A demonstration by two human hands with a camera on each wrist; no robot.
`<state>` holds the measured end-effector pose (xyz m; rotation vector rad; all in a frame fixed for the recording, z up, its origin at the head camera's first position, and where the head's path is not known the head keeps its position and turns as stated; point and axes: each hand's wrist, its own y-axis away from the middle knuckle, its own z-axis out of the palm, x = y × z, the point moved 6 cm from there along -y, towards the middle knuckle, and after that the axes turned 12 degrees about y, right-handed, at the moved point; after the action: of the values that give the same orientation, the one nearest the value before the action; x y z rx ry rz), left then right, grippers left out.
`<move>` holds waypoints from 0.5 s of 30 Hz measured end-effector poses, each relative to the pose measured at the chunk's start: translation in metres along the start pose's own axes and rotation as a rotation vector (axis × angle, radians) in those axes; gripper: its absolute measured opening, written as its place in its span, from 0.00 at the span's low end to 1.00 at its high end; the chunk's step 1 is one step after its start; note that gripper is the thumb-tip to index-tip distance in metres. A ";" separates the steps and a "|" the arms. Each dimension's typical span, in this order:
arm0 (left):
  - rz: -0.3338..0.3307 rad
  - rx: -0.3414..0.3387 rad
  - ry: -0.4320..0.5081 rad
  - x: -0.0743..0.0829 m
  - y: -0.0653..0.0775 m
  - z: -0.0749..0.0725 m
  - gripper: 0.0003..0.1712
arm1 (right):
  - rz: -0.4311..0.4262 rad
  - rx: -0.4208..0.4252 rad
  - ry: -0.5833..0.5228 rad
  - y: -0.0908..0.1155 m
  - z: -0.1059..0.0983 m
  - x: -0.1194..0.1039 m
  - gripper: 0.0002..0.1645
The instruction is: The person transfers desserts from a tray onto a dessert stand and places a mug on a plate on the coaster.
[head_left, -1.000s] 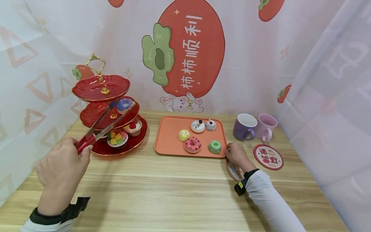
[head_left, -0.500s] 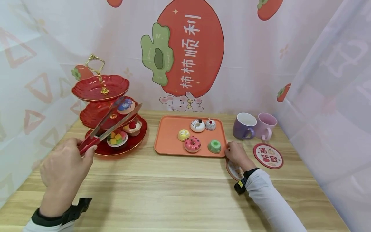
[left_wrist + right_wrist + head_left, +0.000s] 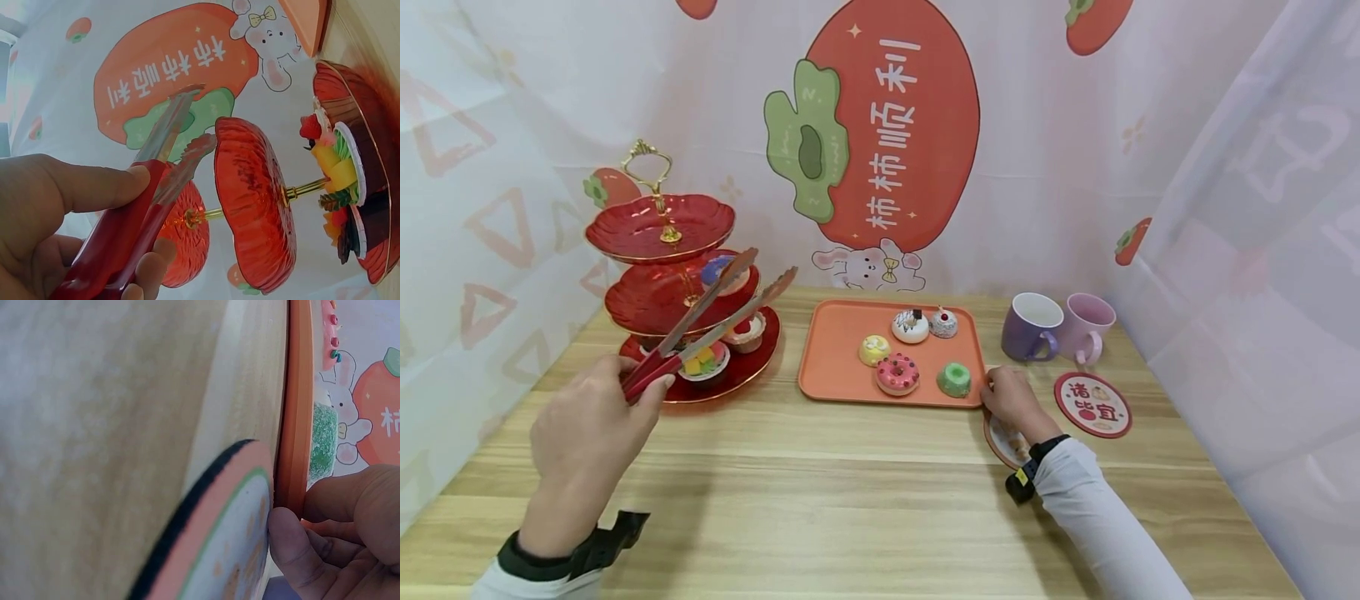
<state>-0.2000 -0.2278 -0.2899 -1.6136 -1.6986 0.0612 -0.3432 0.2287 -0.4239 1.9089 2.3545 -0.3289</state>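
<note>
My left hand (image 3: pixel 587 429) grips the red handles of metal tongs (image 3: pixel 651 372). The tongs' tips are spread apart with nothing between them, in front of the red tiered cake stand (image 3: pixel 643 300). Behind one tong arm, on the middle tier, sits a blue-topped tart (image 3: pixel 713 268). A fruit tart (image 3: pixel 706 362) and a berry-topped tart (image 3: pixel 747 335) stand on the bottom tier. My right hand (image 3: pixel 1017 404) pinches the near right corner of the orange tray (image 3: pixel 831 358), thumb in front and finger over the rim in the right wrist view.
On the tray lie a pink donut (image 3: pixel 898 375), a green cake (image 3: pixel 955 380), a yellow cake (image 3: pixel 875 350), a white donut (image 3: pixel 911 326) and a cherry-topped cake (image 3: pixel 943 322). Purple (image 3: pixel 1026 329) and pink mugs (image 3: pixel 1092 317) stand right. One coaster (image 3: pixel 1093 405) lies near them; another (image 3: pixel 1003 442) is partly under my wrist.
My left hand and the tongs have moved right, and the tong tips have come away from the blue-topped tart, which stays on the middle tier. My right hand keeps its place at the tray.
</note>
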 end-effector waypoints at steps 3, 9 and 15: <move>0.002 -0.030 0.008 0.001 0.000 0.005 0.22 | -0.001 -0.004 -0.003 0.000 0.000 0.000 0.09; -0.005 -0.089 0.024 0.002 0.003 0.014 0.26 | 0.002 -0.012 -0.006 0.001 0.001 0.000 0.09; -0.032 -0.107 0.044 0.000 0.005 0.018 0.27 | 0.001 -0.017 -0.009 0.001 0.001 0.000 0.08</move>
<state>-0.2056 -0.2184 -0.3046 -1.6533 -1.7184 -0.0822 -0.3422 0.2289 -0.4247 1.8973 2.3430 -0.3157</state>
